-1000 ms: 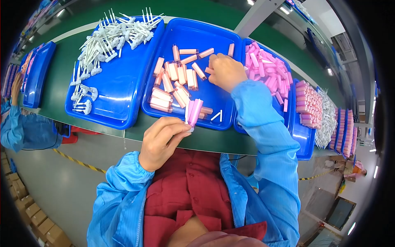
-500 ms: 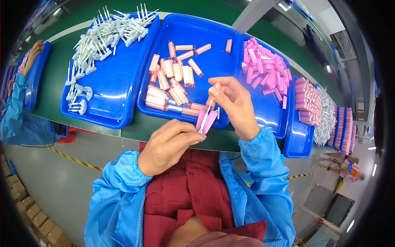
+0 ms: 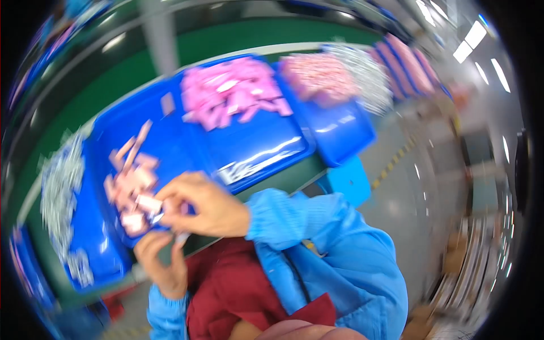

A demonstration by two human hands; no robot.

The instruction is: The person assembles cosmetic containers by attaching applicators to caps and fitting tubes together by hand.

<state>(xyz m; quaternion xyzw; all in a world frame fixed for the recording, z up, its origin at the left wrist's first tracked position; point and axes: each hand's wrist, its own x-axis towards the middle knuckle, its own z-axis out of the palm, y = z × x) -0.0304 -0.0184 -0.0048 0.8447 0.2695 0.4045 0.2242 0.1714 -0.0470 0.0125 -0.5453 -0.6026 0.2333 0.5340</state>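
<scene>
Motion blurs the view. My right hand (image 3: 207, 207) is over the near edge of the blue tray (image 3: 195, 153) of peach tubes (image 3: 133, 184), its fingers pinched together on something smeared. A pale pink piece (image 3: 148, 204) shows at its fingertips; whether it is held cannot be told. Just below, my left hand (image 3: 161, 263) curls with thumb and fingertips close around a small white part (image 3: 181, 239), too blurred to name. The two hands almost touch. Bright pink pieces (image 3: 232, 90) fill the upper part of the blue tray (image 3: 260, 156) to the right.
White stick parts (image 3: 59, 192) lie in a blue tray (image 3: 105, 249) at the left. Farther right are stacked pink pieces (image 3: 320, 76), more white parts (image 3: 362, 76) and pink rows (image 3: 402, 68). A blue stool (image 3: 348, 181) stands below the bench's near edge.
The view has swung right, shifting the trays leftward. My right hand has come from the tray down to my left hand. The bright pink handle held earlier no longer shows clearly.
</scene>
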